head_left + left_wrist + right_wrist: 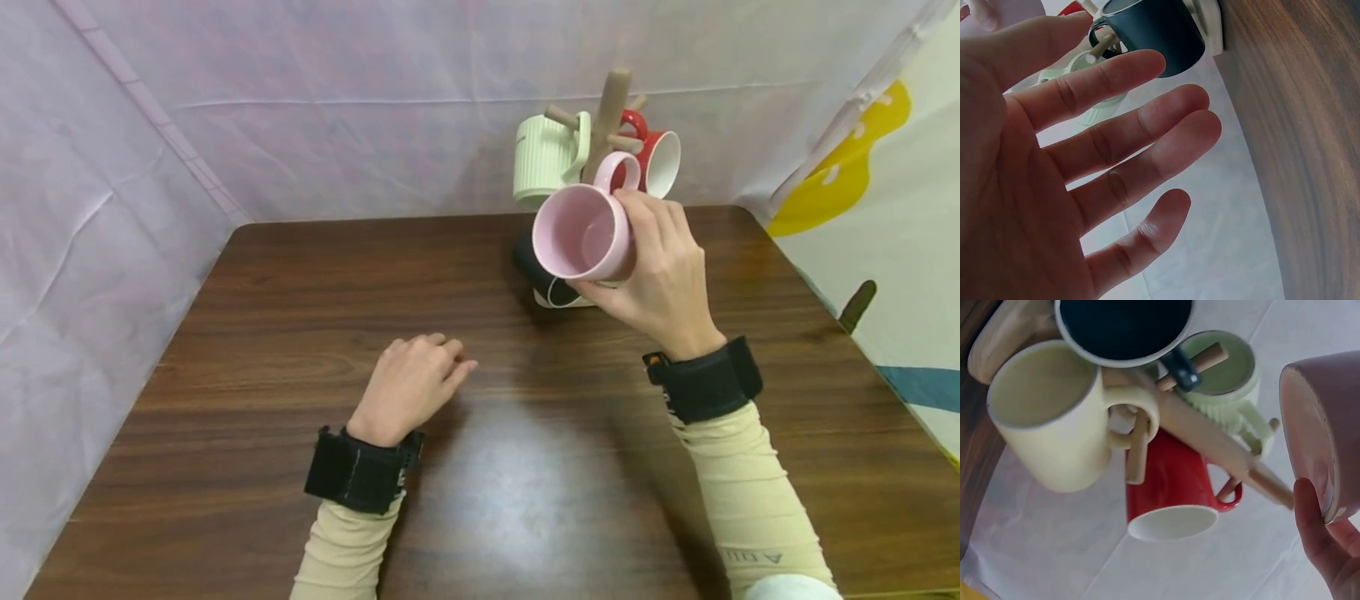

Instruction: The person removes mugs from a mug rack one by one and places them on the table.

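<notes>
My right hand (pixel 660 267) grips a pink mug (pixel 581 229) by its body, fingers at one side and thumb beneath. The mug is tilted with its mouth towards me and its handle up, in front of a wooden mug tree (pixel 617 87). On the tree hang a ribbed pale green mug (pixel 542 158), a red mug (pixel 651 150) with a white inside, and a dark mug (pixel 531 258). A cream mug (pixel 1047 444) hangs there too in the right wrist view. My left hand (pixel 416 379) holds nothing, over the table's middle, fingers spread and relaxed in the left wrist view.
A dark brown wooden table (pixel 300 283) lies under both hands, with the tree near its far edge. Pale cloth (pixel 337 150) hangs behind and to the left. At the right is a white sheet with a yellow shape (pixel 847 175).
</notes>
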Demonstrator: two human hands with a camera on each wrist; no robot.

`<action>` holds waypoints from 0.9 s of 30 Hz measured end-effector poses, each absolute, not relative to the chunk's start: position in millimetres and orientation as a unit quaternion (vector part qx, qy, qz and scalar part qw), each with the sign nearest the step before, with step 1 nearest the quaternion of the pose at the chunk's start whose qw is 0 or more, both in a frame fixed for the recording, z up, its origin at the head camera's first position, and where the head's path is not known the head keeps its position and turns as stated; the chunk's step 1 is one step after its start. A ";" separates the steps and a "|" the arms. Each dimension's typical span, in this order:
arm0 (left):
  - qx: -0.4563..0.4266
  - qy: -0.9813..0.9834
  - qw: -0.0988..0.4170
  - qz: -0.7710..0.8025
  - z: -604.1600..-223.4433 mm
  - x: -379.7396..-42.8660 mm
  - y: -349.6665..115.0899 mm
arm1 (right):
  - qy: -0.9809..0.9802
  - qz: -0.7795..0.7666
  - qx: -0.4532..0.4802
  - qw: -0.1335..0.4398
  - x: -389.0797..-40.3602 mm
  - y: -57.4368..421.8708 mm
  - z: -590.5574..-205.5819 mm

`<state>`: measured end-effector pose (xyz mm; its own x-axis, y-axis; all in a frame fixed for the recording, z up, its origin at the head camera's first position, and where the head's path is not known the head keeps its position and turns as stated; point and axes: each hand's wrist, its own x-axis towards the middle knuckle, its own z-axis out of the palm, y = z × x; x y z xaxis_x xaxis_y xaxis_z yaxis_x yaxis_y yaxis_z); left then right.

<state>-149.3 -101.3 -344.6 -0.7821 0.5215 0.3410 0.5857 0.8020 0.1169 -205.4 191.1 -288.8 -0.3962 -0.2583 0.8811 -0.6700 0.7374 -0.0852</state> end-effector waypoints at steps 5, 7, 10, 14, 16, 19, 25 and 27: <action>-0.293 -0.939 0.147 -0.107 -344.7 -149.2 -101.8 | -0.803 0.239 0.300 0.456 -202.2 187.6 -289.7; -0.292 -0.939 0.147 -0.108 -345.0 -149.2 -101.9 | -0.799 0.250 0.307 0.452 -202.2 187.0 -290.6; -0.290 -0.939 0.145 -0.112 -344.5 -148.4 -102.1 | -0.793 0.261 0.320 0.448 -202.5 186.9 -293.1; -0.289 -0.938 0.149 -0.116 -343.2 -147.1 -102.5 | -0.783 0.289 0.339 0.435 -204.1 187.6 -297.8; -0.290 -0.937 0.153 -0.118 -342.2 -146.8 -102.4 | -0.779 0.306 0.345 0.424 -204.9 188.3 -300.1; -0.291 -0.936 0.157 -0.120 -341.0 -146.6 -102.1 | -0.777 0.328 0.348 0.409 -205.7 189.4 -302.8; -0.293 -0.935 0.157 -0.121 -338.8 -146.3 -101.5 | -0.781 0.350 0.352 0.379 -205.6 189.7 -307.6; -0.294 -0.935 0.160 -0.119 -337.6 -146.6 -101.0 | -0.787 0.348 0.356 0.366 -205.5 189.7 -308.5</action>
